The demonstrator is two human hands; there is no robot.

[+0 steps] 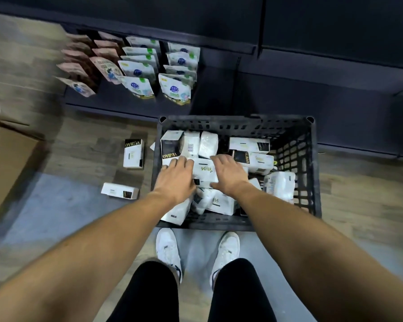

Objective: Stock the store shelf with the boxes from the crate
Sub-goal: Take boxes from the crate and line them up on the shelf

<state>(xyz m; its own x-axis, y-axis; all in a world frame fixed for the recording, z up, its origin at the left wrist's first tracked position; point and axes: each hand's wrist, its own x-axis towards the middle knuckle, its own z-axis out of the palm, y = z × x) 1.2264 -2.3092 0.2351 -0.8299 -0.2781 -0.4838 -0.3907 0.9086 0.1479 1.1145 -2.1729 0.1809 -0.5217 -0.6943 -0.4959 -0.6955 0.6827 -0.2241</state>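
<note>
A black plastic crate [312,173] stands on the floor in front of my feet, holding several white boxes with black ends. My left hand [176,177] and my right hand [229,174] reach into it from above, one on each side of a white box [204,170] lying on top of the pile. The fingers of both hands curl over its edges. Two more white boxes lie on the floor left of the crate, one [133,153] further away and one [119,190] closer to me. The dark store shelf [289,94] runs along the floor beyond the crate.
Rows of white and pink pouches [149,70] fill the low shelf at upper left. A brown cardboard carton [2,159] sits at the left edge. My white shoes [168,252] stand just before the crate on a grey mat. Wooden floor lies around.
</note>
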